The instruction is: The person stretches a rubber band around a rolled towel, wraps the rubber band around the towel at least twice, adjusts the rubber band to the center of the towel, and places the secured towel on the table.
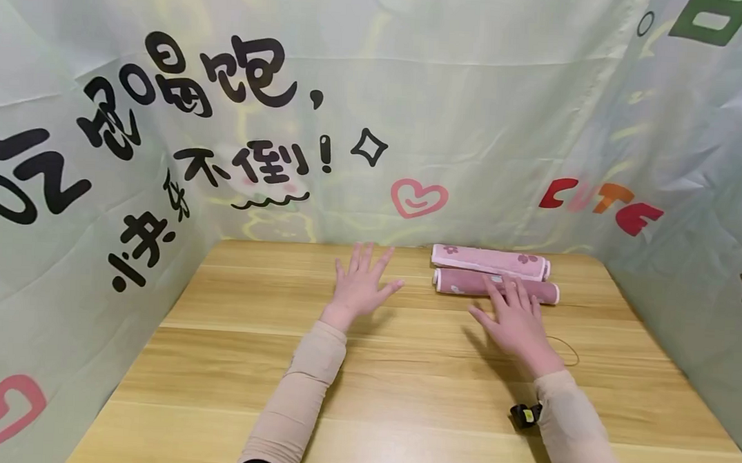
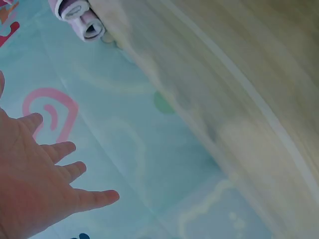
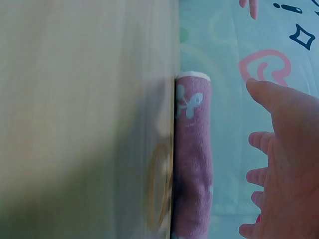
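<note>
Two rolled pink towels lie side by side at the back right of the wooden table [image 1: 401, 398]. The far roll [image 1: 488, 259] is pale pink with flowers; the near roll [image 1: 462, 282] is darker pink with a white edge. My right hand [image 1: 513, 317] is flat with straight fingers, its fingertips over the near roll; whether they touch it I cannot tell. The right wrist view shows that roll [image 3: 193, 159] lengthwise, with my right hand [image 3: 286, 169] spread beside it. My left hand [image 1: 362, 283] is spread open over bare wood left of the rolls and holds nothing. In the left wrist view, my left hand [image 2: 40, 184] shows, with the roll ends [image 2: 82, 20] far off.
A thin tan rubber band [image 1: 566, 350] lies on the table just right of my right wrist, also seen as a loop [image 3: 160, 184] beside the near roll. A printed cloth backdrop [image 1: 413, 123] walls the table on three sides.
</note>
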Demonstrator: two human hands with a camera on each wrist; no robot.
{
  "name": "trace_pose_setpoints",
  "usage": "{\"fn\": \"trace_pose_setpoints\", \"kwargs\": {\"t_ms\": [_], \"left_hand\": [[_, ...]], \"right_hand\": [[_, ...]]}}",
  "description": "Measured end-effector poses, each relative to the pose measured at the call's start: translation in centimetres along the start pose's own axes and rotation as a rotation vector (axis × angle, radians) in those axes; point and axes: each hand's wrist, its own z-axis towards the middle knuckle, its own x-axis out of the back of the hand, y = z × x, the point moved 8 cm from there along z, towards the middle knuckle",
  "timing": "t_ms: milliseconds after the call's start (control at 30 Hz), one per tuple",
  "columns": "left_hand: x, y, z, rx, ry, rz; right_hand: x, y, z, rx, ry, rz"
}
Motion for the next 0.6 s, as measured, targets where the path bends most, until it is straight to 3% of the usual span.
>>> {"fn": "trace_pose_setpoints", "kwargs": {"t_ms": [600], "left_hand": [[-1.5, 4.3, 0.9, -0.065, -0.035, -0.033]], "right_hand": [[1.2, 4.3, -3.3, 0.0, 0.038, 0.006]]}}
